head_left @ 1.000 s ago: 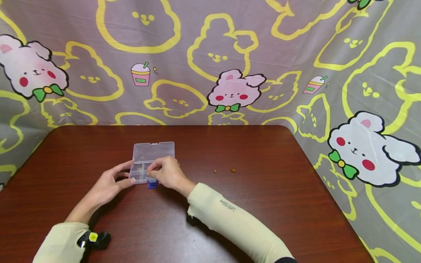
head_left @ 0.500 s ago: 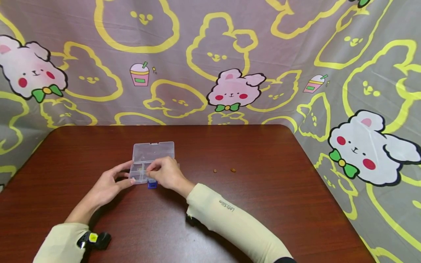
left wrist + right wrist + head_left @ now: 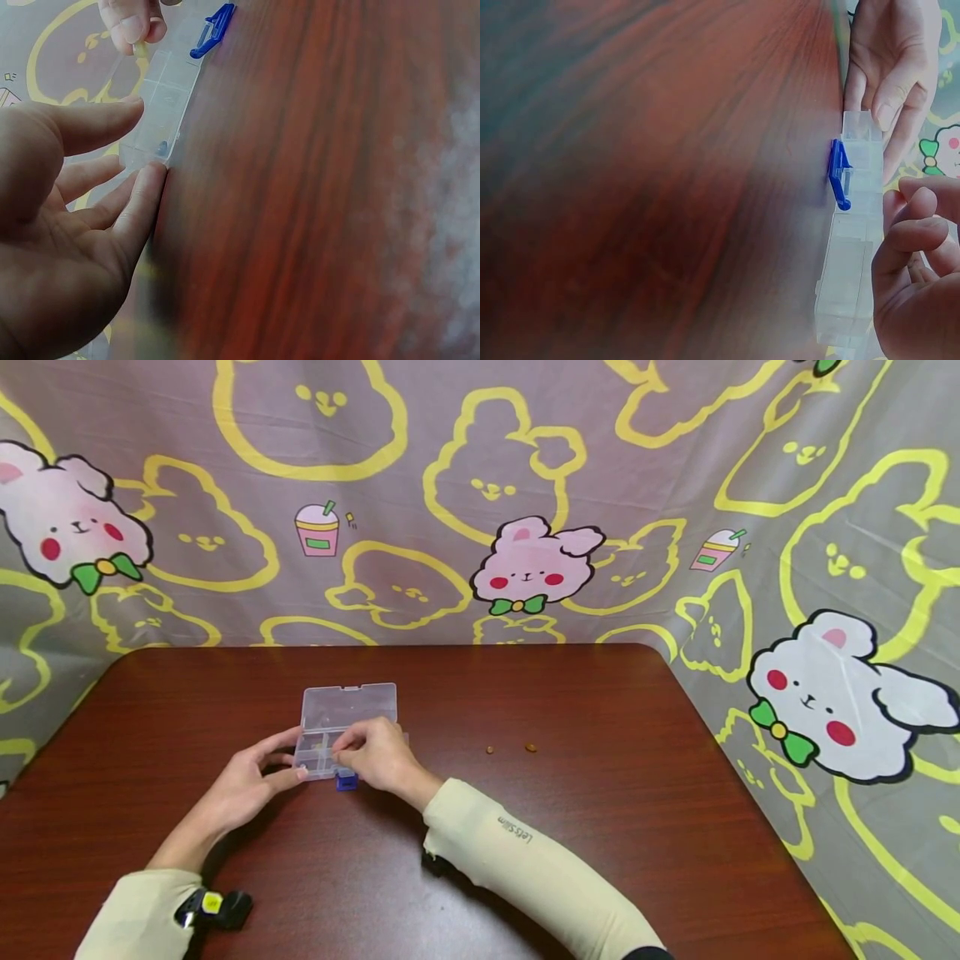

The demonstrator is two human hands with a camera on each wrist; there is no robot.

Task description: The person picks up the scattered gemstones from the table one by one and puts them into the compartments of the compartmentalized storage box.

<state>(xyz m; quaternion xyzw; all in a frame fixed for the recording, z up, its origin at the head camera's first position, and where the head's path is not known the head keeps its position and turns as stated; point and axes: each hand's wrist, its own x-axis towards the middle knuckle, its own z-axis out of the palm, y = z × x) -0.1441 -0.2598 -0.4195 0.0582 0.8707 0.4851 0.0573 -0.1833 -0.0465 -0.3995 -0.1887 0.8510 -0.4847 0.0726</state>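
Observation:
A clear plastic compartment box (image 3: 315, 764) lies on the table with its lid (image 3: 348, 706) raised and a blue latch (image 3: 346, 779) at its front. My left hand (image 3: 243, 785) grips the box's left end, thumb at the near corner and a finger at the far one. Over the middle compartments is my right hand (image 3: 378, 752), its thumb and index finger pinching a small yellowish piece (image 3: 140, 49), mostly hidden by the fingertips. One corner compartment holds a small dark blue piece (image 3: 163, 148). Something yellowish, too small to identify, lies in a back left compartment.
Two small amber-brown pieces lie on the table to the right: a tiny one (image 3: 490, 750) and a larger one (image 3: 531, 747). The brown wooden table (image 3: 600, 843) reaches back to a patterned curtain (image 3: 420, 510).
Almost nothing differs. The right hand has shifted very slightly left over the box, while the left hand keeps its hold.

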